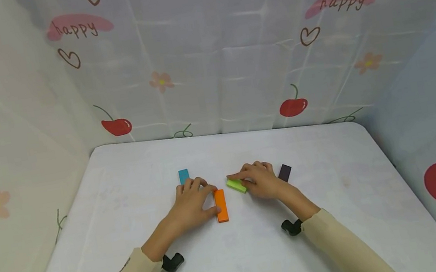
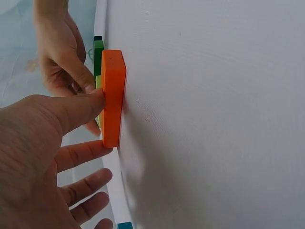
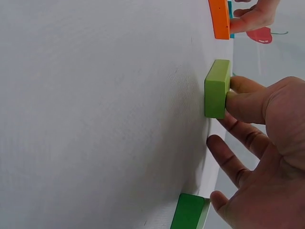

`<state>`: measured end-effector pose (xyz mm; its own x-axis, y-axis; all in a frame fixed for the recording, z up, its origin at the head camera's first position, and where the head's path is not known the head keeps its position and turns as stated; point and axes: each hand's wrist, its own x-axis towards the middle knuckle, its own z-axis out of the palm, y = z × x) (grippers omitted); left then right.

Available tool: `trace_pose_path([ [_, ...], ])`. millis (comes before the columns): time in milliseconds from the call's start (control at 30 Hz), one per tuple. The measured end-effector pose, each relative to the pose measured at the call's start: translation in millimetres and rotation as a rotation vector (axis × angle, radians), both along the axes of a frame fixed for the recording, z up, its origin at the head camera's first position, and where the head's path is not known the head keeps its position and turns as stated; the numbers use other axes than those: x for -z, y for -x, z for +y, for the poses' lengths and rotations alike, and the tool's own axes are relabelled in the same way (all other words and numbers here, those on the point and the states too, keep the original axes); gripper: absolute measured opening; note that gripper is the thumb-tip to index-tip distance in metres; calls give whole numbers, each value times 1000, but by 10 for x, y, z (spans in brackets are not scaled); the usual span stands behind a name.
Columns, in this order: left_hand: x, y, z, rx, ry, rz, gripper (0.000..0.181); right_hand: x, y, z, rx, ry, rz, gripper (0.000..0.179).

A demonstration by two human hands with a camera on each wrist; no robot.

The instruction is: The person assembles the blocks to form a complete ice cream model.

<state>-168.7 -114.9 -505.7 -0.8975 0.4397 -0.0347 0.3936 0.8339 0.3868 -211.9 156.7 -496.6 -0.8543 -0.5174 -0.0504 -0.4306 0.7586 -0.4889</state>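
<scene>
An orange rectangular block (image 1: 221, 206) lies lengthwise on the white table. My left hand (image 1: 192, 206) holds it, thumb along its left side and index finger at its far end, the other fingers spread. To its right, a lime-green block (image 1: 236, 186) lies slanted. My right hand (image 1: 261, 180) pinches this block between thumb and index finger. In the right wrist view a darker green block (image 3: 188, 212) lies below the right fingers; the hand hides it in the head view. A blue block (image 1: 183, 176) lies just beyond the left fingers.
A black-looking block (image 1: 285, 173) lies right of the right hand. Black wrist-worn devices (image 1: 173, 262) jut out by both sleeve cuffs. The white table (image 1: 240, 267) meets a printed curtain (image 1: 214, 59) at its far edge.
</scene>
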Motion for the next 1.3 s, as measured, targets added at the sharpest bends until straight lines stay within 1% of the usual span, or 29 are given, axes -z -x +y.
trace_pose_path([
  [233,1,-82,47,38,-40,-31,54,11,-8,20,-29,13,6,42],
  [400,17,-139,101,65,-55,-43,55,8,-26,61,-20,25,4,41],
  [533,30,-196,143,88,-65,-51,55,9,-40,92,0,43,10,33],
  [700,45,-294,195,107,-88,-60,53,37,-51,121,4,56,15,24],
  [867,78,-395,249,118,-78,-37,54,45,-68,133,0,67,13,22],
  [1067,92,-508,303,130,-69,-22,57,26,-52,127,-18,51,8,22],
  [1300,109,-596,339,129,-54,-1,57,26,-30,109,-35,42,-5,22],
])
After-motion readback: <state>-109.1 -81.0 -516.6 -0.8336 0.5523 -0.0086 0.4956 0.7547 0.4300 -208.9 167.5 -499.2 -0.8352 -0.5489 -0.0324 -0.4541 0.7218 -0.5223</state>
